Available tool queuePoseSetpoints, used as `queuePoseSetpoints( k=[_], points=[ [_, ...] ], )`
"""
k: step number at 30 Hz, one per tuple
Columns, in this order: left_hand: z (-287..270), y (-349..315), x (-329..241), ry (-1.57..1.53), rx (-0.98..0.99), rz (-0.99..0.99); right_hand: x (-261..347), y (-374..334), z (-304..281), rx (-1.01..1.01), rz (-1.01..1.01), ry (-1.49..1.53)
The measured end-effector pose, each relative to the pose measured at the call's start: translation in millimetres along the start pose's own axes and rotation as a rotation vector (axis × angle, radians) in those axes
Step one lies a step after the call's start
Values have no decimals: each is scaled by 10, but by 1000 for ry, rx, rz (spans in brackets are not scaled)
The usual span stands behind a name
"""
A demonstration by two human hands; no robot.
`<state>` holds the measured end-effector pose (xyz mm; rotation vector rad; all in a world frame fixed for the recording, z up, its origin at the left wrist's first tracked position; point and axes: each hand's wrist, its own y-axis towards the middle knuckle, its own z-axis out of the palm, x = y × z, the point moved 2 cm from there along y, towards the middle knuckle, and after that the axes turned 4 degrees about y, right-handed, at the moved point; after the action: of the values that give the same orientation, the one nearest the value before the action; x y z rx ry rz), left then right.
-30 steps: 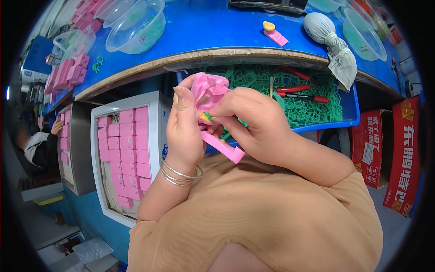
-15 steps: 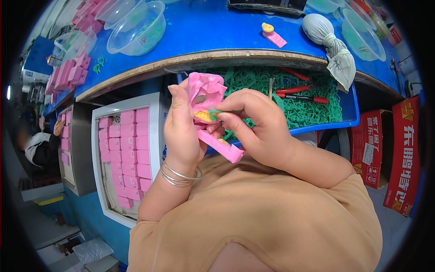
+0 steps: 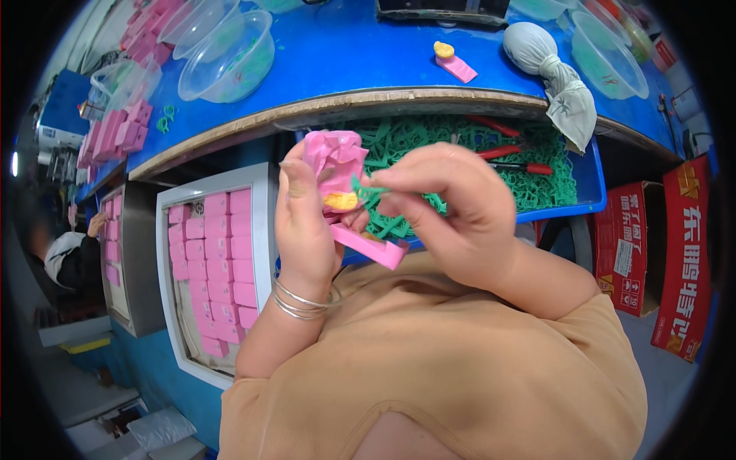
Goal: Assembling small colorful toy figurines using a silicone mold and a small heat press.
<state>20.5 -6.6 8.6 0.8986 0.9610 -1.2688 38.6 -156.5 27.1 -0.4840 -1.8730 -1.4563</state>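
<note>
My left hand (image 3: pixel 303 222) grips an opened pink rubber mould (image 3: pixel 335 157), bent back into folds, with a flap hanging below toward the right. A yellow insert (image 3: pixel 341 201) shows in its middle. My right hand (image 3: pixel 468 207) pinches a small thin green piece (image 3: pixel 372 190) between thumb and forefinger, right beside the yellow insert. Whether the green piece still touches the mould is hard to make out. Behind my hands, many such green pieces (image 3: pixel 548 195) fill a blue tray (image 3: pixel 602 188). Red-handled pliers (image 3: pixel 500 152) and a red-and-black marker (image 3: pixel 529 167) lie on them.
On the blue bench stand clear plastic bowls (image 3: pixel 264 65), a tied cloth bag (image 3: pixel 525 46) and a small pink mould with yellow tip (image 3: pixel 458 69). Pink blocks (image 3: pixel 218 268) fill a white-framed case at left. Red cartons (image 3: pixel 632 245) stand at right. Another person (image 3: pixel 61 257) is at far left.
My right hand has moved slightly right and away from the mould, drawing the green piece outward from beside the yellow insert. The mould has shifted a little left.
</note>
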Motion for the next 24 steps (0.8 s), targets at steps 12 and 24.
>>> queuePoseSetpoints(
  k=[12, 24],
  points=[
    [-184, -33, 81, -95, 444, -304, -8, 13, -148, -185, 708, 892],
    [12, -80, -16, -9, 201, -75, 51, -82, 5, 60, 604, 434]
  ],
)
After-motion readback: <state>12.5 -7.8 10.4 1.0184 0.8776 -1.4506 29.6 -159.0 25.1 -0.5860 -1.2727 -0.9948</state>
